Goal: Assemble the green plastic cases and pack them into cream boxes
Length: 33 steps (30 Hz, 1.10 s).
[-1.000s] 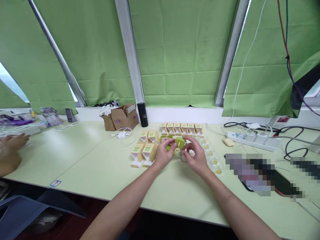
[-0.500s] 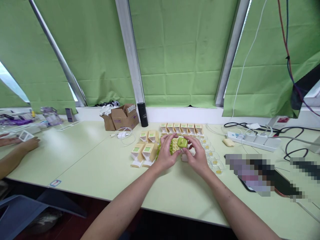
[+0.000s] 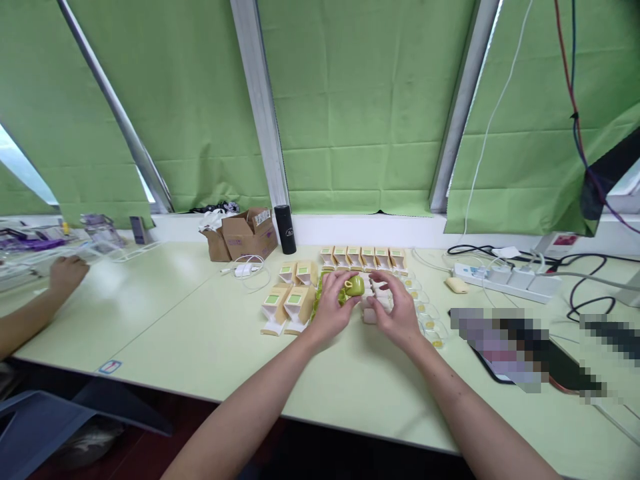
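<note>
Above the middle of the pale green table [image 3: 225,360], the left hand [image 3: 331,308] pinches a glossy green case [image 3: 355,286] between thumb and fingers, a small yellow loop [image 3: 349,285] showing at its left end. The right hand [image 3: 401,313] curves just beside it, thumb and fingers parted, near some white pieces [image 3: 369,315]. Other green pieces [image 3: 315,307] lie partly hidden by the left hand. Left of them stand open cartons [image 3: 299,309]; clear plastic pieces [image 3: 431,325] lie rightward. Farther out are a cardboard box [image 3: 250,237], a black bottle [image 3: 285,230], a power strip [image 3: 507,283] and another person's hand [image 3: 69,273].
</note>
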Tool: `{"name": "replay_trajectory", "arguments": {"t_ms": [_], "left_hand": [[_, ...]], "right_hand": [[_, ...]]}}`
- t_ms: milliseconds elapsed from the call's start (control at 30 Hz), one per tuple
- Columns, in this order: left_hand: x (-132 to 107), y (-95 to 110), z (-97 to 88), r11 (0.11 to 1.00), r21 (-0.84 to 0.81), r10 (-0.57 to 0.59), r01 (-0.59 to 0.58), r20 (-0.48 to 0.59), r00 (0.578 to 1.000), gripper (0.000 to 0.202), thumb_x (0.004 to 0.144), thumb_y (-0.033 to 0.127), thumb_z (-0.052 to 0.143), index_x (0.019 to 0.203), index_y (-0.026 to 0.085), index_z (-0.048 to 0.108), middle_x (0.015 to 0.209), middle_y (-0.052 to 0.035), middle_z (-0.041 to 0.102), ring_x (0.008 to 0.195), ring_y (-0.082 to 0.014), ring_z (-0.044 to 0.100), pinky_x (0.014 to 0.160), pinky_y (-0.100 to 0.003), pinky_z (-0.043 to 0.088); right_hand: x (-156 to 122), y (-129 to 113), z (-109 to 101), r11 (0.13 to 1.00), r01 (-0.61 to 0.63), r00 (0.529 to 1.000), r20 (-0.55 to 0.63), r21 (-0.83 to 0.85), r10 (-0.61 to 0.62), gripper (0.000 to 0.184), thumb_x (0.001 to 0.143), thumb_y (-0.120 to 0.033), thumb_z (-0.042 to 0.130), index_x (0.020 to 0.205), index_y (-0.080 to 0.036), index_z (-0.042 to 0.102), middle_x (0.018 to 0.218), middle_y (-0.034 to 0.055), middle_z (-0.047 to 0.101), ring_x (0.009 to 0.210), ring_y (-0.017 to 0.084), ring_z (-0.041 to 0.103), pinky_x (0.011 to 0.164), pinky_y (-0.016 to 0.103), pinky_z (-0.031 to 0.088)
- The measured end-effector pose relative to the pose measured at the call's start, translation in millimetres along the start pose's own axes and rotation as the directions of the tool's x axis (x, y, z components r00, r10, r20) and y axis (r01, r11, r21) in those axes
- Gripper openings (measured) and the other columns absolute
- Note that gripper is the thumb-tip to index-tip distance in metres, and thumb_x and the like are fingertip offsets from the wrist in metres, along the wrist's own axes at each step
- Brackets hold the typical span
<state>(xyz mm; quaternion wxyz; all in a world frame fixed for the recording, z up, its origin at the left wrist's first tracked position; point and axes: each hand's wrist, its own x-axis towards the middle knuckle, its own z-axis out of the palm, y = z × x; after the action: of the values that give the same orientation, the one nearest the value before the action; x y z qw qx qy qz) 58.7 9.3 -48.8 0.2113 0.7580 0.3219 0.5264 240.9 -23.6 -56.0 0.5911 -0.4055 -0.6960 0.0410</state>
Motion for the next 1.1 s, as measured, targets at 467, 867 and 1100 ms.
{"name": "replay_trajectory", "arguments": {"t_ms": [467, 867, 1100], "left_hand": [[11.5, -30.4, 2.8, 0.697, -0.653, -0.385, 0.295, 0.005, 0.923, 0.065, 0.062, 0.022, 0.095, 0.117, 0.021, 0.062, 0.111, -0.0055, 0.073, 0.098, -0.0182, 0.071, 0.088, -0.032, 0.057], [10.6, -23.8, -0.8, 0.599, -0.733, -0.393, 0.322, 0.082, 0.916, 0.068, 0.061, 0.022, 0.095, 0.119, 0.022, 0.059, 0.127, -0.0101, 0.076, 0.106, -0.0224, 0.075, 0.088, -0.037, 0.061], [10.7, -27.6, -0.4, 0.617, -0.718, -0.395, 0.323, 0.072, 0.916, 0.068, 0.061, 0.024, 0.095, 0.119, 0.023, 0.060, 0.124, -0.0083, 0.077, 0.104, -0.0221, 0.076, 0.089, -0.039, 0.062]], "right_hand": [[0.4, -11.5, -6.8, 0.744, 0.216, 0.903, 0.418, -0.633, 0.094, 0.020, 0.078, -0.018, 0.073, 0.098, -0.021, 0.072, 0.104, 0.0135, 0.074, 0.109, 0.035, 0.056, 0.091, 0.047, 0.039], [-5.3, -7.2, -0.8, 0.679, 0.276, 0.869, 0.479, -0.681, 0.127, 0.017, 0.079, -0.016, 0.070, 0.096, -0.018, 0.072, 0.102, 0.0172, 0.071, 0.106, 0.035, 0.056, 0.088, 0.046, 0.036], [-2.7, -8.6, -1.5, 0.776, 0.151, 0.901, 0.408, -0.612, 0.147, 0.014, 0.079, -0.019, 0.072, 0.094, -0.020, 0.071, 0.102, 0.0125, 0.072, 0.106, 0.033, 0.058, 0.089, 0.045, 0.039]]}}
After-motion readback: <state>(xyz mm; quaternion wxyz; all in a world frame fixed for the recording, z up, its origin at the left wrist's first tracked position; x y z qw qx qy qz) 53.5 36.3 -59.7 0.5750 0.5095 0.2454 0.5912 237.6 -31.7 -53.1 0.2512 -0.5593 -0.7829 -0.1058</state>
